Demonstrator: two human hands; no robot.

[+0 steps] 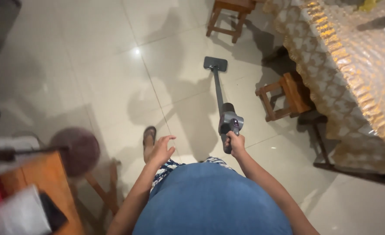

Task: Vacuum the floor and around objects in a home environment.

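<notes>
Head view: my right hand (pixel 235 142) grips the stick vacuum (pixel 227 116); left hand (pixel 161 150) hangs open, empty. Risk: its floor head (pixel 215 64) could strike the stool (pixel 284 95).

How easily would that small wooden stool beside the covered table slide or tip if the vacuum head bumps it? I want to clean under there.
The wooden stool looks small and open-framed, so probably light. On the glossy tile floor it would likely slide rather than tip. The stick vacuum in the right hand looks rigid enough to nudge it.
</notes>
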